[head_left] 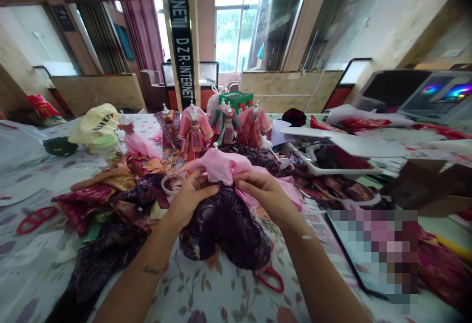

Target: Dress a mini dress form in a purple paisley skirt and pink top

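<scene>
A small doll form stands upright in front of me, dressed in a pink satin top [218,164] over a wide dark purple patterned skirt or trousers [228,227]. On its left side my left hand [193,192] pinches the pink cloth near the waist, thumb lying on the dark fabric. Opposite it, my right hand [260,190] holds the pink cloth at the waist, fingers bent together. The knob of the form shows above the collar. Both hands partly cover the sleeves.
Several dressed doll forms [193,129] stand behind. Fabric scraps [106,249] and a roll of tape [172,184] lie left, with red-handled scissors [37,220]. Another red handle [273,279] shows below the dark garment. A tablet [354,254] and an open cardboard box [424,185] are right.
</scene>
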The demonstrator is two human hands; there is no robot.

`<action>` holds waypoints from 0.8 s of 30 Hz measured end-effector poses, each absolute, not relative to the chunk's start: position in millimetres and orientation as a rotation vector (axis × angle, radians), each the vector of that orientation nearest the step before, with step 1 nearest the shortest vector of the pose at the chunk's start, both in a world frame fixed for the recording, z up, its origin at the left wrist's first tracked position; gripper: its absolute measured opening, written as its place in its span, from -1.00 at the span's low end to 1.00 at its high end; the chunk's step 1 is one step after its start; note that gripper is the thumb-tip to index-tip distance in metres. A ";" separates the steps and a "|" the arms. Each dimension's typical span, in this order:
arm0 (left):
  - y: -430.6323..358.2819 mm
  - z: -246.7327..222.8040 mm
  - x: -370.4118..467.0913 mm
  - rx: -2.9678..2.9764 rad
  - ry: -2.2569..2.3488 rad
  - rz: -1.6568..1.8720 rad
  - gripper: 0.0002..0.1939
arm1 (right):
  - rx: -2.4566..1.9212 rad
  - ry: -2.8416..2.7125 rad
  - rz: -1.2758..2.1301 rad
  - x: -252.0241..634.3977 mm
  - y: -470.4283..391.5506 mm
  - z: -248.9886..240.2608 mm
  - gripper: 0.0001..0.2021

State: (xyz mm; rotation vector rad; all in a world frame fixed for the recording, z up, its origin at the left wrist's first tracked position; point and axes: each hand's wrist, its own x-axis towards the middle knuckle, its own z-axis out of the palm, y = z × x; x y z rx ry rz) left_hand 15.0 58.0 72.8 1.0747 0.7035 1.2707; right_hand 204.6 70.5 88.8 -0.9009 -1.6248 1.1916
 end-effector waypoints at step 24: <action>55.7 81.3 1.6 1.340 0.947 1.501 -0.56 | -0.951 -2.008 0.582 182.6 52.5 89.0 -0.79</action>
